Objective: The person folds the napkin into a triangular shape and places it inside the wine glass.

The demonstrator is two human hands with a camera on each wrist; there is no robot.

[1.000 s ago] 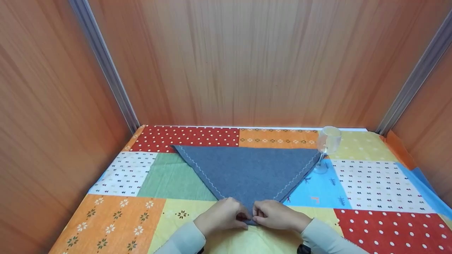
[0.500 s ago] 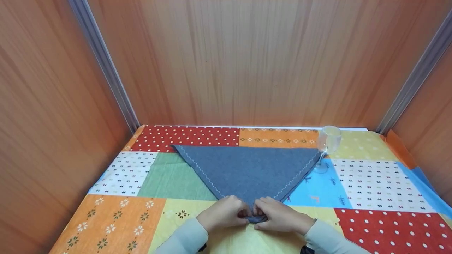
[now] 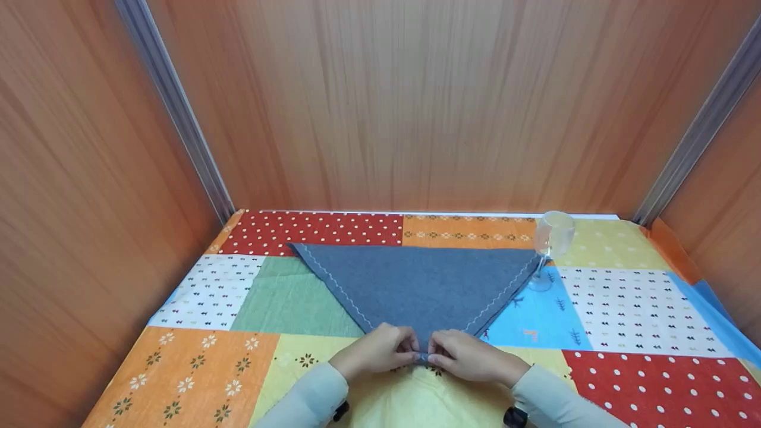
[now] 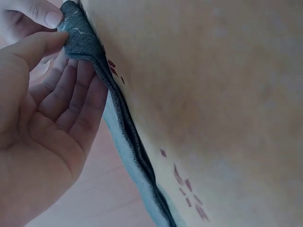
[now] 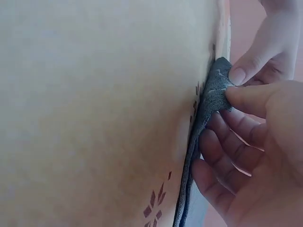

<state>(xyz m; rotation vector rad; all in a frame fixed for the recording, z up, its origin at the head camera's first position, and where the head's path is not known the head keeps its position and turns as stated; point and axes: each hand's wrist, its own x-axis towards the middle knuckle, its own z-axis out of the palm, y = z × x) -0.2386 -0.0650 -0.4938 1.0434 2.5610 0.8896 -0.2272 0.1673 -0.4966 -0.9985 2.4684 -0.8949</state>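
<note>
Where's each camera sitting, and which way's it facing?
Head: on the head, facing forward and down at the gray cloth and wine glass; left grip, right grip and sleeves show.
Left wrist: on that wrist, facing the left grip pinching the cloth's near corner; part of the right grip shows.
Right wrist: on that wrist, facing the right grip at that corner; the left grip partly shows.
Both wrist views share the corner and both thumbs.

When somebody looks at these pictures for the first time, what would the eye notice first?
Probably the large gray cloth, laid as a triangle on the bright patchwork tablecloth, draws the eye first. At its near end, the left hand and right hand pinch the tip side by side. A clear stemmed glass stands by the cloth's far right corner.
</note>
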